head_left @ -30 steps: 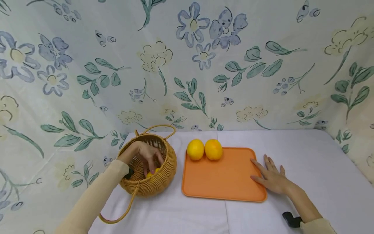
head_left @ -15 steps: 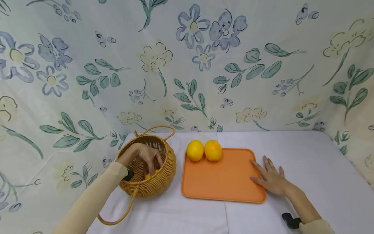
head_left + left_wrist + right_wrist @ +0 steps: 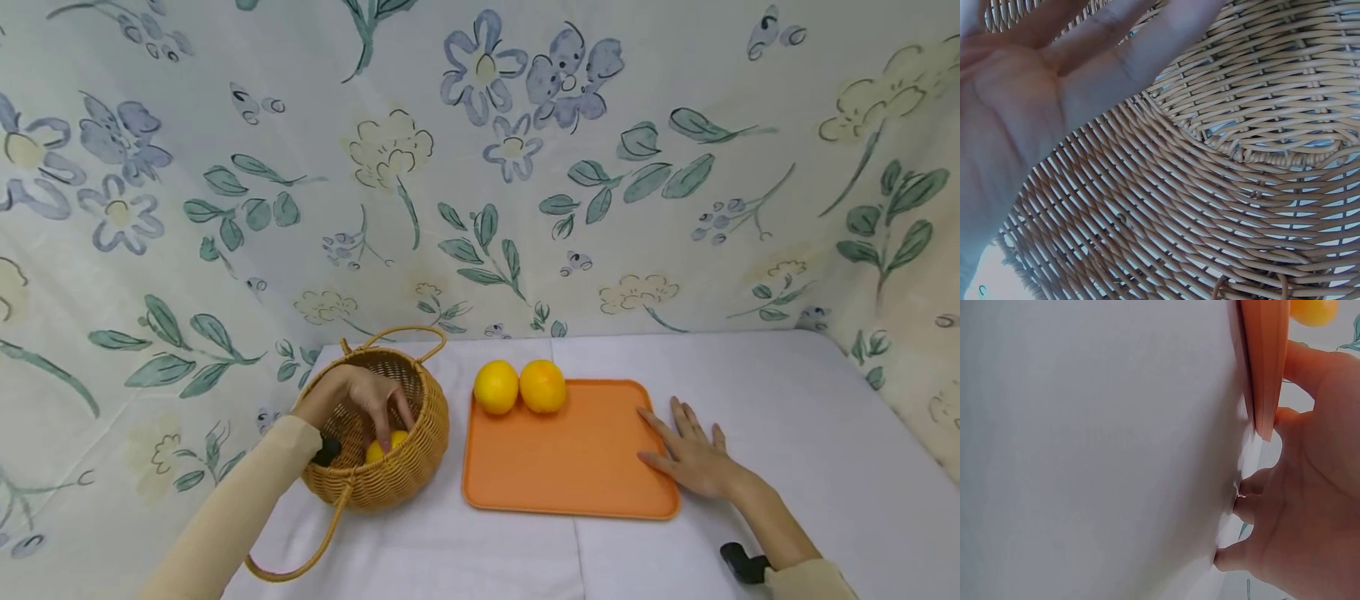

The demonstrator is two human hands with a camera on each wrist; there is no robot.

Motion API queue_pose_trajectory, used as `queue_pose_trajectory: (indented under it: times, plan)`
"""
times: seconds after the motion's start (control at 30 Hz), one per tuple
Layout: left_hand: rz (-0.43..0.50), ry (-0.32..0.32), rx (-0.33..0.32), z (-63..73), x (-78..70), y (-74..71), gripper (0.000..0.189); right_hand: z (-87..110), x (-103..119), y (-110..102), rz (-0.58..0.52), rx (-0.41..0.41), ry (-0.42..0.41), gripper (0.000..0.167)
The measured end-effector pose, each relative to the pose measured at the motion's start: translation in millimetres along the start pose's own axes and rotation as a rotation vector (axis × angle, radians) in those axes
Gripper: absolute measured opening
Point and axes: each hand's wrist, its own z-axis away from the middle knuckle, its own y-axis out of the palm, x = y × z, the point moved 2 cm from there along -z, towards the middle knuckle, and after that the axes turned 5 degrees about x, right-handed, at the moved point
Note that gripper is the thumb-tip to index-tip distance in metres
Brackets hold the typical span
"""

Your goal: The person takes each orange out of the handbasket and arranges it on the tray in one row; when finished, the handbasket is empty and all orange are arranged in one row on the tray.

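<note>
My left hand [image 3: 366,393] reaches down into a round wicker basket [image 3: 420,458]. Its fingers bend over an orange [image 3: 378,451] inside, and the basket's near wall hides part of that fruit. In the left wrist view the palm [image 3: 1016,106] and fingers spread over the woven wicker, with the orange out of sight. To the right, my right hand [image 3: 697,462] lies with straight, spread fingers at the right edge of an orange tray [image 3: 570,458]. Thumb and index finger overlap the tray rim [image 3: 1263,375], while the other fingertips rest on the white cloth.
Two more oranges, a yellow one [image 3: 496,387] and a deeper-coloured one [image 3: 543,386], sit side by side at the tray's far left corner. One basket handle [image 3: 326,546] droops onto the white tablecloth [image 3: 420,550]. Behind hangs a floral curtain [image 3: 480,167].
The left fingers shift slightly inside the basket, and more of the orange under them shows now. My right hand stays in place at the tray. The head view moves a little.
</note>
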Motion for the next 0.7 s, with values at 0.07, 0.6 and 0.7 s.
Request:
queue_pose_trajectory:
  times: [0.07, 0.6, 0.7]
  plan:
    - [-0.011, -0.003, -0.018, 2.1, 0.4, -0.2, 0.047, -0.7, 1, 1, 0.002, 0.001, -0.002, 0.082]
    - [-0.129, 0.088, -0.083, 20.7, -7.2, -5.4, 0.041, -1.0, 3, 0, 0.014, -0.001, -0.011, 0.081]
    - [-0.120, 0.116, -0.095, 28.6, -9.8, -6.6, 0.040, -0.1, 3, -1, 0.013, -0.004, -0.012, 0.082]
